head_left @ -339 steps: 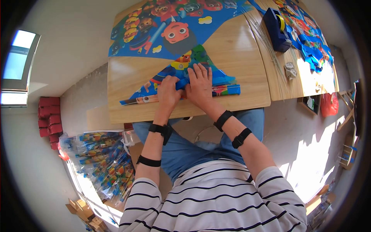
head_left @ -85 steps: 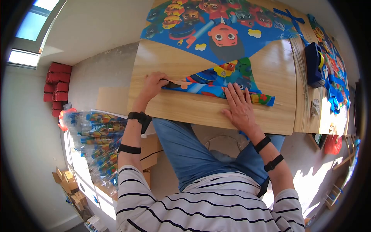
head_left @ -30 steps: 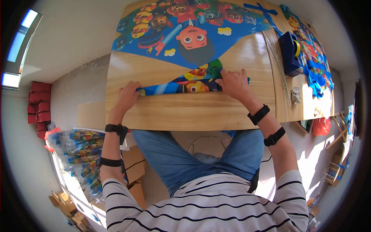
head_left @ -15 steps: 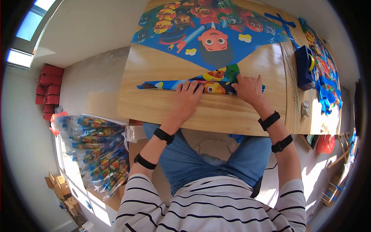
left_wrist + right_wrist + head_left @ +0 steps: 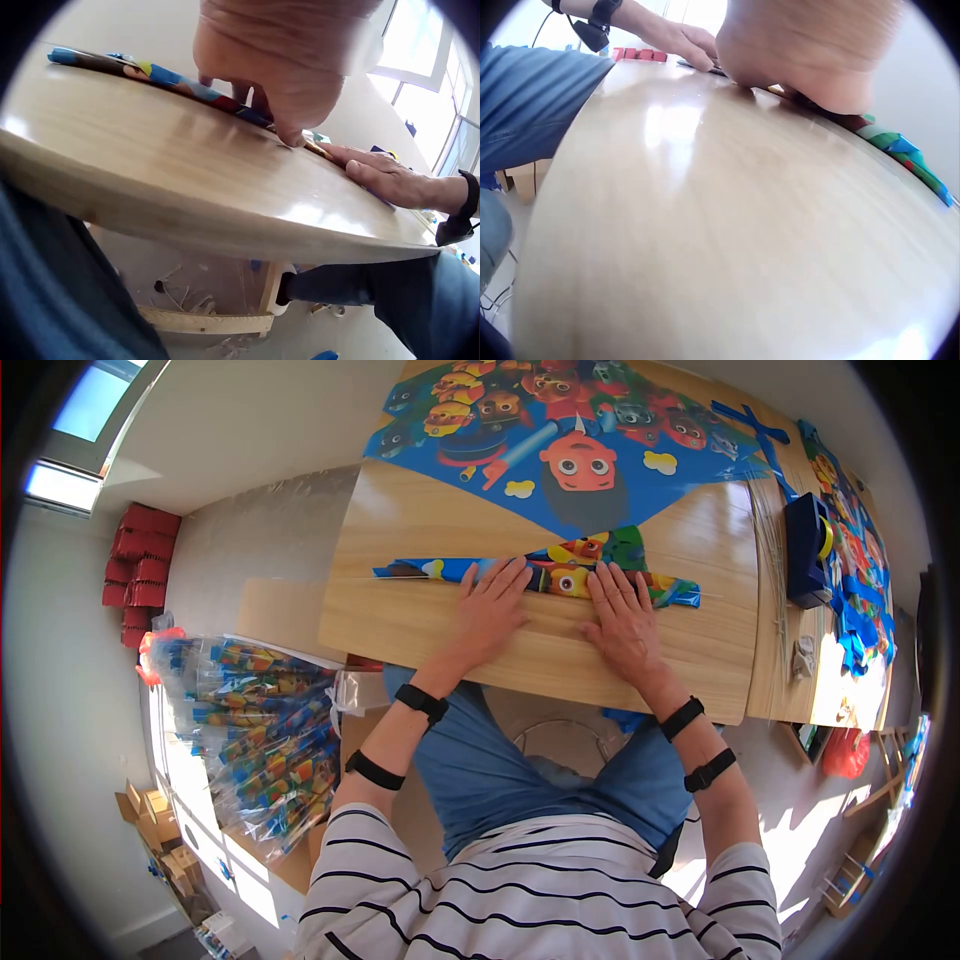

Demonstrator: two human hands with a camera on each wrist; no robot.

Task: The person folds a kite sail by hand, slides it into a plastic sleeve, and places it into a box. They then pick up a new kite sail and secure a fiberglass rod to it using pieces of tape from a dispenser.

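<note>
Pressing w/ both palms down: head view has the L hand (image 5: 490, 622) & R hand (image 5: 624, 630) on the printed roll (image 5: 565, 582), fingers straight, nothing gripped. Roll lies across the wood table (image 5: 370, 540), person's side of the big sheet (image 5: 660, 525). Vs. half a sec ago, R fingers go from bent at the loose flap (image 5: 628, 548) to flat beside the L, so pressure prob. bears more evenly; flap's still unwound, so rolling looks incomplete. L wrist view: L fingertips touch the roll, R hand flat beyond. R wrist view: roll's green-blue end shows past the R hand; R fingertips hidden, can't tell there.
</note>
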